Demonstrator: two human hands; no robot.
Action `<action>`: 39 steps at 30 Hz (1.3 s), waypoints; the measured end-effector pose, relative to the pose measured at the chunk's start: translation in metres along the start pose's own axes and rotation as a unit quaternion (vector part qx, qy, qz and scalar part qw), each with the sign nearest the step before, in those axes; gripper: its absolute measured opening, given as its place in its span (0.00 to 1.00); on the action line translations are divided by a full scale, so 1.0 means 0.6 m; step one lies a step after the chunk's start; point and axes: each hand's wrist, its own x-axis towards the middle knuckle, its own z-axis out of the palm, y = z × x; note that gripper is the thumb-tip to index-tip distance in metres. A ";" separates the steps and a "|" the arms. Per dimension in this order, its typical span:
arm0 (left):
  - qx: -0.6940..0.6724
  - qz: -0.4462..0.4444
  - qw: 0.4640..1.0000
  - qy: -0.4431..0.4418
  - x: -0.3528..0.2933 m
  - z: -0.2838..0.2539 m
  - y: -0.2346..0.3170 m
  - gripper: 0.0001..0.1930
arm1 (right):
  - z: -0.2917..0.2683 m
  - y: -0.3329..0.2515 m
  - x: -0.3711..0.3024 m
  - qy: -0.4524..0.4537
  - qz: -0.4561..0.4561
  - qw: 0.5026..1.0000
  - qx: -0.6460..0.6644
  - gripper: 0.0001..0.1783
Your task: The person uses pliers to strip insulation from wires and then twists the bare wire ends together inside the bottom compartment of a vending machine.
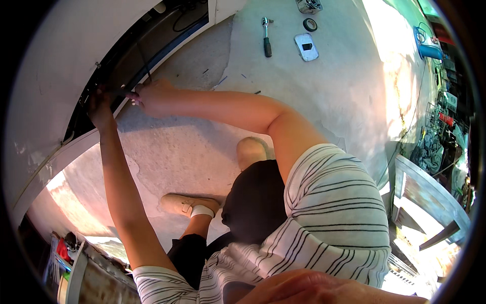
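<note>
My left hand reaches into the dark opening along the lower part of a large white panelled body. Shadow covers its fingertips, and I cannot see what they touch. Close by on the right, at the edge of the opening, my right hand is closed, thumb toward the left hand. A dark, narrow piece runs from the right hand's fingers toward the left hand; its kind is too dim to make out. Just above the right hand, a thin dark rod slants up into the opening.
On the concrete floor lie a ratchet wrench, a roll of black tape, a white tray-like piece and a small container. Small dark scraps are scattered nearby. Clutter and a worn frame stand right.
</note>
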 end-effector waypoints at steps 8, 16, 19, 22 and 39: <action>0.182 0.122 0.976 0.008 -0.035 -0.015 0.030 0.16 | 0.035 0.113 -0.233 -0.043 0.039 0.998 -0.040 0.15; 0.356 0.271 0.893 -0.052 -0.070 -0.045 0.043 0.16 | 0.009 0.160 -0.348 0.049 0.208 0.974 -0.080 0.24; 0.401 0.431 0.789 -0.177 -0.203 0.037 0.162 0.26 | -0.048 0.155 -0.348 0.151 0.104 0.977 -0.105 0.28; 0.294 0.406 0.648 -0.574 -0.322 0.069 0.175 0.24 | -0.151 0.081 -0.308 0.343 -0.004 0.939 0.001 0.31; 0.345 0.204 0.692 -0.601 -0.444 0.198 0.051 0.19 | -0.195 -0.050 -0.198 0.347 -0.103 0.838 0.408 0.29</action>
